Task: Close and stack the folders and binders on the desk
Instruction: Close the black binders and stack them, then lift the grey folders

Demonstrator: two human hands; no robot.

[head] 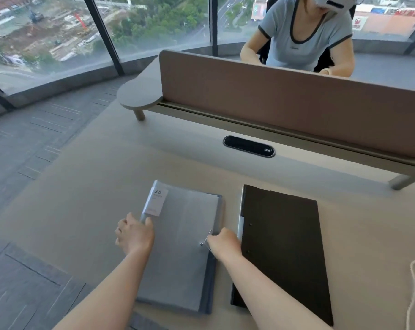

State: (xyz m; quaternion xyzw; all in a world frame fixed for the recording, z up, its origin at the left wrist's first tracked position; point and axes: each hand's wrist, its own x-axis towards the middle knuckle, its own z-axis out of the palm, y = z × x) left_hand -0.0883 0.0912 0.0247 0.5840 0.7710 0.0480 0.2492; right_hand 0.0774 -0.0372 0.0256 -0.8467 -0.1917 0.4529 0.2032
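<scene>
1. Where the left hand (134, 234) meets the grey folder (180, 248), its fingers are curled around the folder's left edge just below a white label (157, 202) printed "20"; the thumb lies on the cover.
2. Right hand (224, 241): closed in a pinch on a thin light strip (208, 236) at the grey folder's right edge. What the strip is cannot be told. A small metal stud (201, 244) shows on the cover just beside the fingertips.
3. Grey folder: lies flat and closed on the desk (94, 186), near its front edge, cover up. A darker blue-grey layer shows along its right and lower edges.
4. Black binder (282, 246): lies flat and closed just to the right of the grey folder, apart from it, with a narrow strip of desk between. A pale strip runs along its left side, and two small rivets show near that edge. The right forearm crosses its lower left corner.
5. White cable (414, 282): trails along the desk's right edge, well apart from the binder.
6. Farther back: an oval cable port (249, 146) set in the desk, then a brown divider panel (285, 103).
7. Beyond the panel: a seated person (306, 32) in a light blue top, with windows (47, 32) behind.
</scene>
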